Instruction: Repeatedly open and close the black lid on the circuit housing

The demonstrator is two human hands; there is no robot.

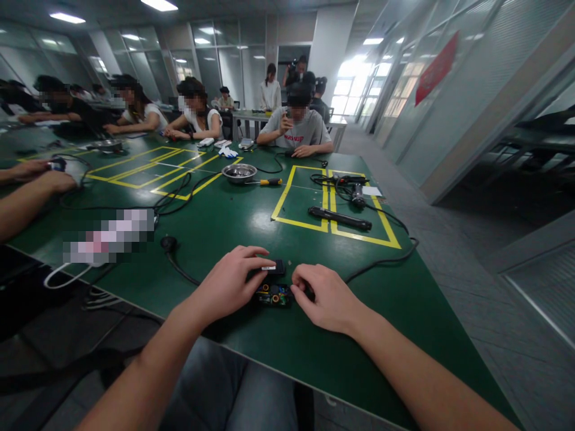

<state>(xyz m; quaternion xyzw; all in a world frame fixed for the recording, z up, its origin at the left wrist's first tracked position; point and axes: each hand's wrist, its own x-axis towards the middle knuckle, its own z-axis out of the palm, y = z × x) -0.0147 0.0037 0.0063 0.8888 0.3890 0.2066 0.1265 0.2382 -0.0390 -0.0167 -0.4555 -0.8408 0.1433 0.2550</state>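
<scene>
My left hand (236,278) pinches a black plastic cover (280,267) that has a white label on it. Just below the cover, an adapter's circuit board (275,295) with copper coils lies exposed on the green table. My right hand (326,297) has its fingers curled together at the board's right end; what they grip is hidden. A black cable (381,261) comes out from behind the right hand and runs to the right. Left of my left arm lies a black plug (169,243) on a cord that leads toward that hand.
Ahead on the green table (215,224) are a metal bowl (239,173), a yellow-handled screwdriver (271,182), a black bar-shaped tool (340,218) and a power tool (358,196) with cables. A white power strip (112,236) lies left. Several people sit around; a co-worker's hands (54,176) are at far left.
</scene>
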